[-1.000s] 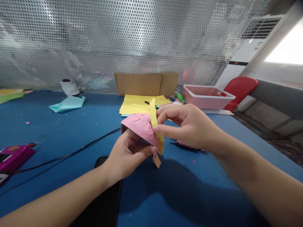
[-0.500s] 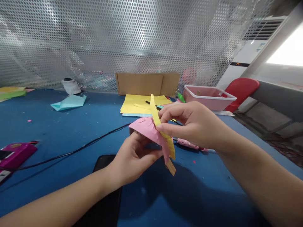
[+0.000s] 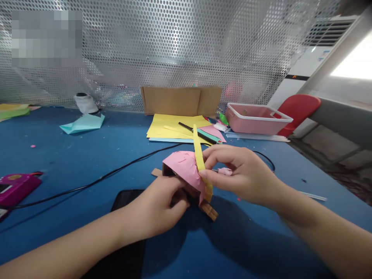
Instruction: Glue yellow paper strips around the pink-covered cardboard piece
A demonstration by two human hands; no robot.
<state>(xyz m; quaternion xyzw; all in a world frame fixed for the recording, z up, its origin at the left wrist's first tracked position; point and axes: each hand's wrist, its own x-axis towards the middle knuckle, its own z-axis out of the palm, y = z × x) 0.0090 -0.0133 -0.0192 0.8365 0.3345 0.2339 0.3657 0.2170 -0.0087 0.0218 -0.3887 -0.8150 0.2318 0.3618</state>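
Pinching yellow strip [image 3: 198,145] onto pink dome [image 3: 183,166], right fingers [image 3: 216,152]; left fingers [image 3: 171,185] seemingly gripping its hidden underside.

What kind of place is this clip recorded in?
Likely a paper-craft workbench: coloured paper sheets lie on the blue table, a perforated metal screen backs it, and the left hand holds a pink paper dome, the right hand a yellow strip.

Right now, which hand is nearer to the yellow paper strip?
Right. The right hand pinches the yellow strip against the pink paper dome; the left hand grips the dome from below and to the left, apart from the strip.
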